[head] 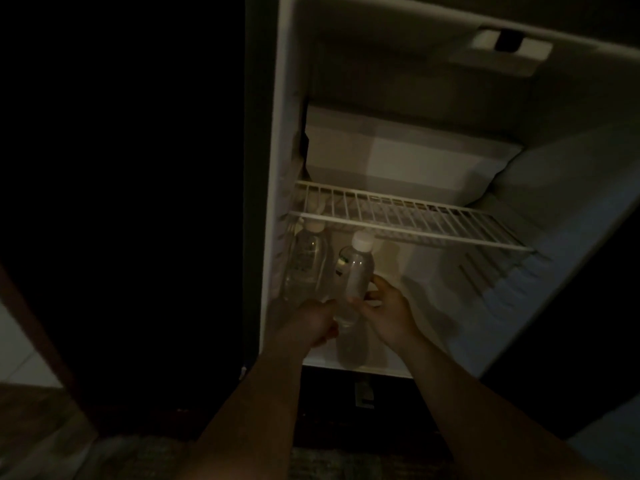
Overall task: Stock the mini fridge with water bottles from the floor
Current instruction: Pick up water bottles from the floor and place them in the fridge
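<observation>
I hold the bottle (354,277) between both hands, just inside the mini fridge (571,188), over the front left part of its floor and under the wire shelf (408,220). My right grip (388,313) wraps its lower body from the right, thumb and fingers curled round it. My left grip (311,323) is curled on its base from the left, though the dim light blurs those fingers. The bottle's long axis runs nearly upright, with the cap leaning slightly up and right, away from me and close under the shelf's front edge. Both hands sit low on it, about equally near. A standing bottle (308,261) fills the left rear corner, just beside mine, so I judge that the free floor lies to the right. My bottle is clear plastic with a white cap and a small label near its shoulder.
</observation>
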